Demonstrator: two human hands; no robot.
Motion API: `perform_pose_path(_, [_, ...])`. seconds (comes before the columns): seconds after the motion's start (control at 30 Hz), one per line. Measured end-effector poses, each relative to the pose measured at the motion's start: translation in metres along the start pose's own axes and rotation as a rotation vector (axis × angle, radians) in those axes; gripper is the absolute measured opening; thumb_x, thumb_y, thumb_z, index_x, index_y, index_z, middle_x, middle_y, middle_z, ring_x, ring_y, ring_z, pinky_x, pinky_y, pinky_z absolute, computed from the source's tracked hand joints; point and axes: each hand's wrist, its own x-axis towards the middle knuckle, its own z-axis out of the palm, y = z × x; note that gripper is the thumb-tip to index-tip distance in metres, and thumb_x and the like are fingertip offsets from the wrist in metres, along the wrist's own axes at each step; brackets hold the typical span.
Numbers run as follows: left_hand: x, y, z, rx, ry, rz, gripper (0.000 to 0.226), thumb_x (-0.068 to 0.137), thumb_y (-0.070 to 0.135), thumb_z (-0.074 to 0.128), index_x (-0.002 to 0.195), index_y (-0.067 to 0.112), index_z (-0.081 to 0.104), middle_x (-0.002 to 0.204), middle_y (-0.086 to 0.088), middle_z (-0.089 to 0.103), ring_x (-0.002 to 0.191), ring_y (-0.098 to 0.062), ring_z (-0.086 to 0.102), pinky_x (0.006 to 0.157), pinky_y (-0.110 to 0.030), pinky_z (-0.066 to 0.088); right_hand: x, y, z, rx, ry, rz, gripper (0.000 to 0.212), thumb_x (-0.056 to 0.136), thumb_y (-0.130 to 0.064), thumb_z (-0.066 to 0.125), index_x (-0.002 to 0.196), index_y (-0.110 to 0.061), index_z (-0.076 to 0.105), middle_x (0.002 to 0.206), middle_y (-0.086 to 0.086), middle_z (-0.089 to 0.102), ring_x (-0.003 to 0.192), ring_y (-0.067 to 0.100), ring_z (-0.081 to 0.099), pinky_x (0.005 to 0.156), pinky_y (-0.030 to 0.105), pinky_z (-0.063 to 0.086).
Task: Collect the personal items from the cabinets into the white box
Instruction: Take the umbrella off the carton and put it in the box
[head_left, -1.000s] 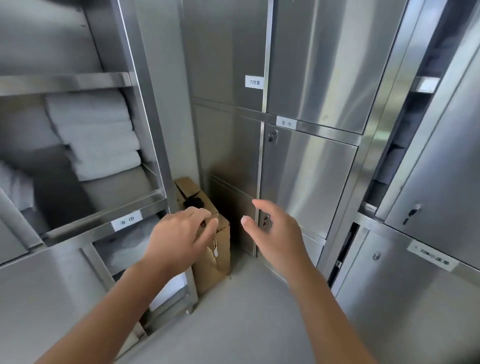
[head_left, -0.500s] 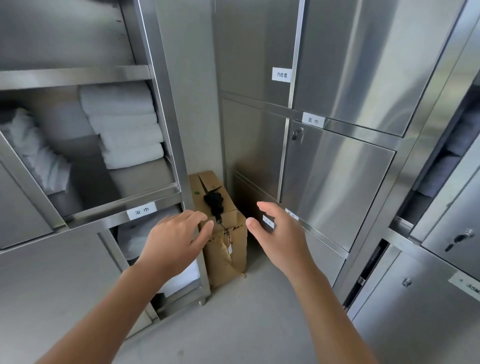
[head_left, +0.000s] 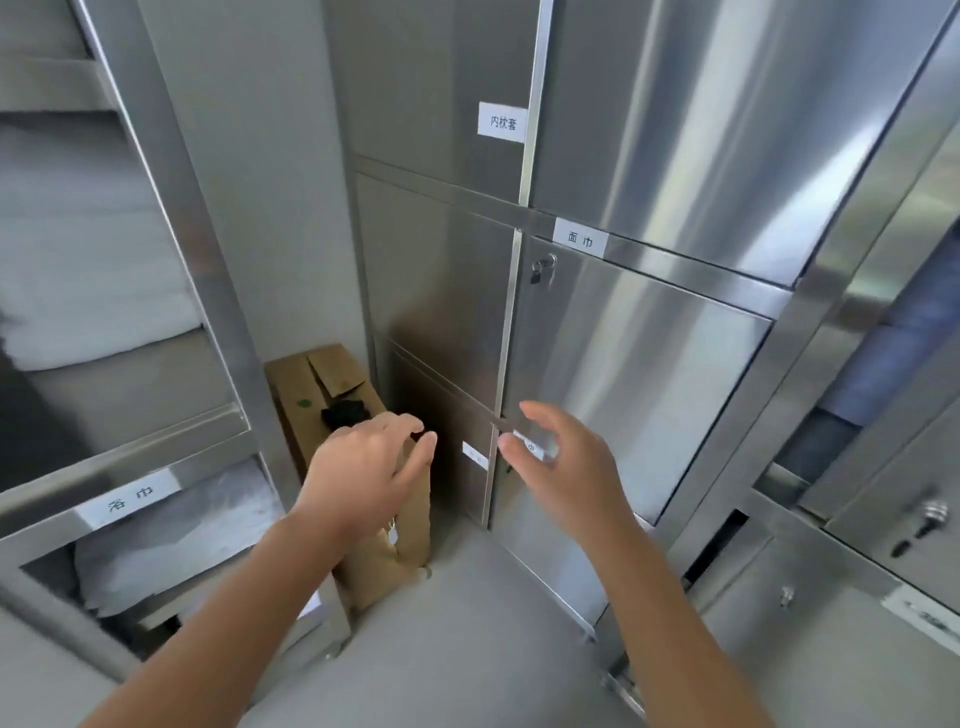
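While the left hand (head_left: 363, 470) and right hand (head_left: 566, 467) are being held empty, fingers loose, at lower centre, the black item (head_left: 340, 414) on the cardboard box (head_left: 298, 379) is being put at risk, as it could be knocked off by a hasty grab.

Holds left hand (head_left: 363, 470), fingers relaxed and empty, before brown cardboard box (head_left: 306, 384) at frame centre. Holds right hand (head_left: 563, 467) open before closed steel cabinet door (head_left: 644, 374). Shows folded white towels (head_left: 88, 249) at left.

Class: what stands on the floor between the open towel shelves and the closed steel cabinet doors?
A brown cardboard box with a black item on top, partly behind the left hand; the head view shows it.
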Motion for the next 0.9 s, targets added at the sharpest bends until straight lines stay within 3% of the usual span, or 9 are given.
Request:
perform_pose_path(0.1, [0.048, -0.001, 0.013, -0.027, 0.0, 0.061, 0.046, 0.099, 0.052, 0.032, 0.121, 0.026, 0.063, 0.113, 0.008, 0.067, 0.095, -0.013, 0.064, 0.085, -0.032, 0.052, 0.035, 0.011, -0.004, -0.02, 0.065, 0.051, 0.056, 0.08, -0.063, 0.059, 0.13, -0.038, 0.062, 0.132, -0.024, 0.062, 0.119, 0.001, 0.055, 0.092, 0.014, 0.039])
perform_pose_path(0.23, [0.102, -0.009, 0.028, -0.029, 0.01, 0.1, 0.042, 0.099, 0.049, 0.036, 0.118, 0.024, 0.065, 0.113, 0.007, 0.068, 0.096, -0.016, 0.065, 0.085, -0.034, 0.051, 0.079, 0.025, 0.0, -0.016, 0.091, 0.089, 0.066, 0.074, -0.071, 0.054, 0.13, -0.037, 0.062, 0.132, -0.022, 0.062, 0.123, 0.003, 0.054, 0.105, 0.027, 0.044])
perform_pose_path(0.4, [0.155, -0.039, 0.054, -0.036, 0.013, 0.045, 0.041, 0.099, 0.048, 0.037, 0.116, 0.023, 0.066, 0.11, 0.008, 0.069, 0.094, -0.015, 0.066, 0.084, -0.033, 0.052, 0.148, 0.044, 0.022, -0.015, 0.022, 0.096, 0.066, 0.074, -0.072, 0.054, 0.132, -0.04, 0.061, 0.133, -0.025, 0.061, 0.119, 0.0, 0.052, 0.098, 0.022, 0.041])
perform_pose_path(0.57, [0.189, -0.083, 0.081, 0.003, 0.007, -0.129, 0.037, 0.099, 0.049, 0.037, 0.113, 0.027, 0.065, 0.103, 0.012, 0.067, 0.088, -0.009, 0.063, 0.081, -0.031, 0.052, 0.238, 0.065, 0.061, -0.04, -0.172, -0.017, 0.053, 0.087, -0.059, 0.06, 0.136, -0.039, 0.057, 0.139, -0.021, 0.059, 0.13, 0.002, 0.05, 0.102, 0.024, 0.04])
perform_pose_path(0.7, [0.193, -0.116, 0.088, 0.038, 0.057, -0.328, 0.039, 0.098, 0.05, 0.035, 0.105, 0.027, 0.066, 0.095, 0.012, 0.066, 0.079, -0.008, 0.061, 0.074, -0.032, 0.053, 0.299, 0.069, 0.103, -0.047, -0.378, -0.111, 0.063, 0.084, -0.067, 0.051, 0.139, -0.039, 0.053, 0.14, -0.022, 0.057, 0.131, 0.001, 0.049, 0.101, 0.026, 0.041])
perform_pose_path(0.9, [0.157, -0.143, 0.102, 0.144, 0.124, -0.658, 0.046, 0.094, 0.057, 0.025, 0.1, 0.033, 0.064, 0.092, 0.016, 0.064, 0.073, -0.01, 0.06, 0.066, -0.028, 0.048, 0.353, 0.057, 0.187, -0.119, -0.728, -0.311, 0.057, 0.092, -0.058, 0.059, 0.144, -0.036, 0.051, 0.143, -0.018, 0.056, 0.133, 0.005, 0.049, 0.105, 0.028, 0.041])
